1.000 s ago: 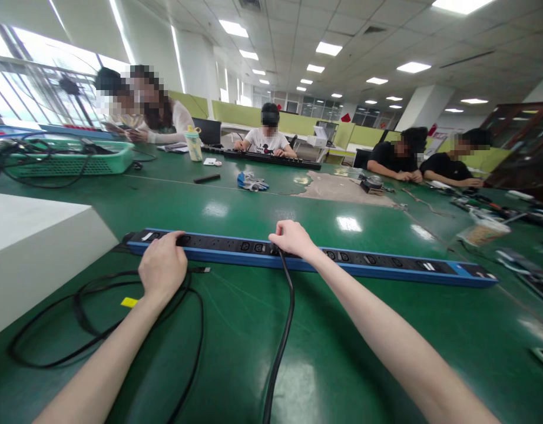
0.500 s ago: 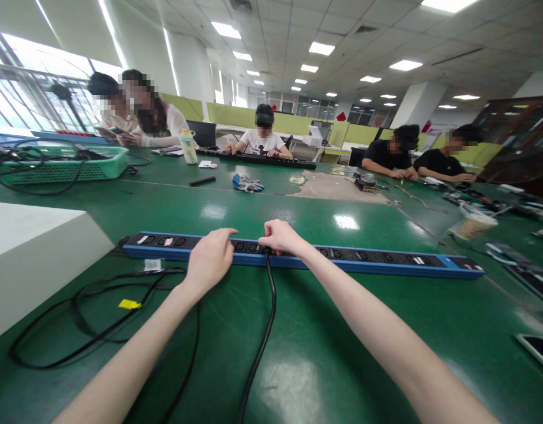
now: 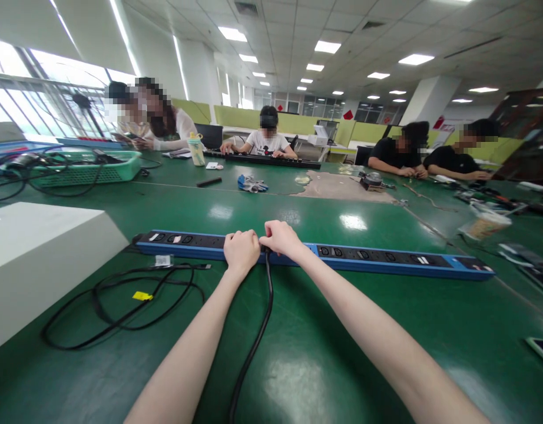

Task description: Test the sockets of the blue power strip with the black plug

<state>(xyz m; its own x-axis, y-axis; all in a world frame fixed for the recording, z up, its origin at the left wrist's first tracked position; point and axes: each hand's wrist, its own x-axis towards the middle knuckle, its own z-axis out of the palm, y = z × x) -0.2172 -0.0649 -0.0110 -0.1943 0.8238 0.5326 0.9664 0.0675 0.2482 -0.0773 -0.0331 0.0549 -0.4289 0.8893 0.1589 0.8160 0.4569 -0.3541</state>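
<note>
A long blue and black power strip point(image 3: 364, 259) lies across the green table in front of me, its sockets facing up. My right hand point(image 3: 281, 238) is closed on the plug of a black power cord point(image 3: 268, 300), at the strip's middle; the fingers largely hide the plug, so I cannot tell how deep it sits. From there the cord runs down toward me. Right beside it, my left hand point(image 3: 242, 253) is curled over the strip and grips it, its fingertips hidden behind the knuckles. A thinner black cable point(image 3: 121, 324) with a yellow tag point(image 3: 142, 296) lies coiled to the left.
A white box point(image 3: 50, 259) stands at the left, with a green basket point(image 3: 86, 171) of cables behind it. Farther off are gloves point(image 3: 252, 184), a bottle point(image 3: 195, 149) and a plastic cup point(image 3: 486, 221). Several people sit around the table; one point(image 3: 267, 141) handles a black strip.
My left hand has moved right along the power strip, next to my right hand, and its fingers have closed. My right hand keeps its hold on the plug. The view has shifted slightly.
</note>
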